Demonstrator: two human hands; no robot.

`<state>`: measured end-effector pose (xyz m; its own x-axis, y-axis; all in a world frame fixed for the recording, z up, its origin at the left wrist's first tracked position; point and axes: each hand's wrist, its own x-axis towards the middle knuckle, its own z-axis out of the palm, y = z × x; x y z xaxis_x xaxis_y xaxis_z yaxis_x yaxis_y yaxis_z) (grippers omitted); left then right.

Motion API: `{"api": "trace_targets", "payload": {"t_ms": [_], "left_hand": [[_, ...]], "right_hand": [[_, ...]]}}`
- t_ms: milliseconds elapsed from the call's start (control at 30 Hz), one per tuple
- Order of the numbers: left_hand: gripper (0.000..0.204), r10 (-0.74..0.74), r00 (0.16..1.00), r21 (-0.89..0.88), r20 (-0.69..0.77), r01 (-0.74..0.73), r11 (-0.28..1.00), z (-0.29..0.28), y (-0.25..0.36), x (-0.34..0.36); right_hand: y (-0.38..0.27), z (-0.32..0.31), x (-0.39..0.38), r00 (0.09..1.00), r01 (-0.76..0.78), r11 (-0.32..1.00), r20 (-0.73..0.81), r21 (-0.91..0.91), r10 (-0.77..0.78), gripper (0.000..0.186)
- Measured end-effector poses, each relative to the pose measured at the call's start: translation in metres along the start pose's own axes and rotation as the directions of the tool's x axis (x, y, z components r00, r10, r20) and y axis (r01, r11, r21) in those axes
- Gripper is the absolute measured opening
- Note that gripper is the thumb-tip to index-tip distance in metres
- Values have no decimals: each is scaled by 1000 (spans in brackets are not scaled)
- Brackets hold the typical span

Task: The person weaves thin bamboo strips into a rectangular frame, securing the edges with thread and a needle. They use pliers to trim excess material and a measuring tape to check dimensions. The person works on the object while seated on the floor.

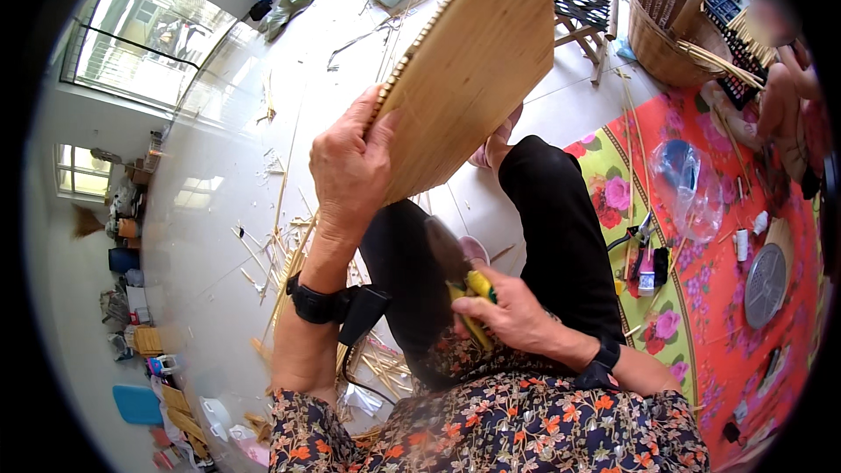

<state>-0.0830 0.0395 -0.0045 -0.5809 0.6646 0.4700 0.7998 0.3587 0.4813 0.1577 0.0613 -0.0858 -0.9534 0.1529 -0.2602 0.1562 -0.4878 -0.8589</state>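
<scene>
My left hand (pixel 350 158) grips the near left edge of a flat panel of pale bamboo strips (pixel 477 61), held up tilted in front of me. Its left edge shows a row of strip ends. Lower down, over my lap, my right hand (pixel 512 311) is closed round a hand tool with yellow-green handles (pixel 478 285). The tool's dark metal end is smeared by motion, so its exact kind does not show. It points up and left, apart from the panel. Black bands with small devices sit on both my wrists.
Bamboo slivers (pixel 385 368) litter the tiled floor at my left. To the right a red floral mat (pixel 701 298) carries pliers (pixel 642 232), a clear plastic bag (pixel 692 193) and a round grey disc (pixel 766 287). Beyond are a wicker basket (pixel 657 44), a folding stool (pixel 583 4) and another person (pixel 793 96).
</scene>
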Motion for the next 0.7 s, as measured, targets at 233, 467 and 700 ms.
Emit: {"api": "trace_targets", "payload": {"t_ms": [233, 467, 700], "left_hand": [[32, 31, 999, -115, 28, -28, 993, 11, 8, 1], [41, -75, 985, -135, 158, 96, 986, 6, 16, -11], [40, -117, 985, -116, 127, 132, 984, 9, 24, -11]], "right_hand": [[-54, -65, -48, 941, 121, 990, -326, 71, -91, 30], [14, -238, -49, 801, -158, 968, -598, -197, 9, 15], [193, -310, -29, 695, -382, 922, -678, -65, 240, 12]]}}
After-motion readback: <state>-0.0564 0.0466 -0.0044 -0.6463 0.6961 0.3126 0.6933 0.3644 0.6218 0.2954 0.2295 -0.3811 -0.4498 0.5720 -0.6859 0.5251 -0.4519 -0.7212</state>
